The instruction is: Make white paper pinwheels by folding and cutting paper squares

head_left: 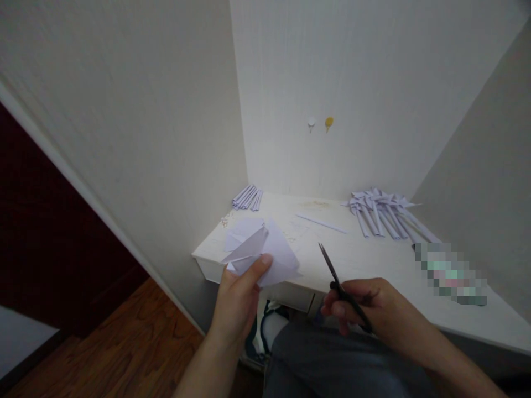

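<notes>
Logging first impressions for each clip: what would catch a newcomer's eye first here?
The folded white paper pinched in the left hand at centre, and the black scissors gripped in the right hand beside it, blades closed and pointing up-left. Behind them on the white table, a fanned heap of folded paper strips lies at the right rear, and a smaller bundle sits in the left corner.
</notes>
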`<state>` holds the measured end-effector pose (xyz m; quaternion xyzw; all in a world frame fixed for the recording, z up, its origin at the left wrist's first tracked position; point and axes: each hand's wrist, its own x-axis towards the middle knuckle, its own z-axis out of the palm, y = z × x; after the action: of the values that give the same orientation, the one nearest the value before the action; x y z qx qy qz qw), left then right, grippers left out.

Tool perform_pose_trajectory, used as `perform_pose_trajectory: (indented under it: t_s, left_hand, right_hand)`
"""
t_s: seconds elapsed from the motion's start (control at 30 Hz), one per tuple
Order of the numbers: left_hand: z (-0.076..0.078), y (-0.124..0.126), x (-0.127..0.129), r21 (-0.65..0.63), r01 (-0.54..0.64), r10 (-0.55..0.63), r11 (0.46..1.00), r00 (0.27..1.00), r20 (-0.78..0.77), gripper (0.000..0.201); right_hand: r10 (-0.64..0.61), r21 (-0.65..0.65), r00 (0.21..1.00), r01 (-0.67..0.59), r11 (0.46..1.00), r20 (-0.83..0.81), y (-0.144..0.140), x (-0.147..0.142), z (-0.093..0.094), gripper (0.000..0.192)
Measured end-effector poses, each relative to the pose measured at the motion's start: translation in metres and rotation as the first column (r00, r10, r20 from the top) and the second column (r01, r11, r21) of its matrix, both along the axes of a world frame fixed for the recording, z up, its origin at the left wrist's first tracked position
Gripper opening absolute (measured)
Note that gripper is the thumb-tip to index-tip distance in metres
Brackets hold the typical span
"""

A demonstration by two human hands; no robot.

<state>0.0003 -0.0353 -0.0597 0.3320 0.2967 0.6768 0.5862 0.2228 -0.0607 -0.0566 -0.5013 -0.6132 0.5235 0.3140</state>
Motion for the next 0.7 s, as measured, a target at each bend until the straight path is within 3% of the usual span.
perform_pose_trajectory:
  t_s: [0.13,0.23,0.43,0.57,0.7]
  left_hand:
    - [-0.008,-0.011,0.014,-0.041,0.253,-0.255,0.967,0.966,-0.041,0.043]
    - [-0.018,-0.01,0.023,-0.035,0.376,-0.378,0.926,0.917,-0.131,0.037]
    - [-0.023,-0.005,0.025,-0.035,0.364,-0.364,0.931,0.917,-0.163,0.027]
    - [-0.017,-0.007,0.022,-0.045,0.505,-0.506,0.862,0.853,-0.127,0.024]
    - [-0.015,-0.008,0.02,-0.051,0.555,-0.557,0.83,0.825,-0.095,0.025]
  right_hand:
    - [0.003,-0.055,0.996,-0.008,0.998,-0.089,-0.003,-0.01,-0.005,0.019]
    - [0.022,-0.101,0.99,-0.036,0.994,-0.138,-0.006,-0.022,-0.011,0.014]
    - [0.054,-0.152,0.965,-0.096,0.984,-0.258,-0.006,-0.032,-0.019,0.024]
    - [0.157,-0.258,0.939,-0.24,0.936,-0.306,-0.007,-0.021,-0.021,0.025]
    - [0.218,-0.294,0.921,-0.316,0.902,-0.323,-0.007,-0.014,-0.023,0.019]
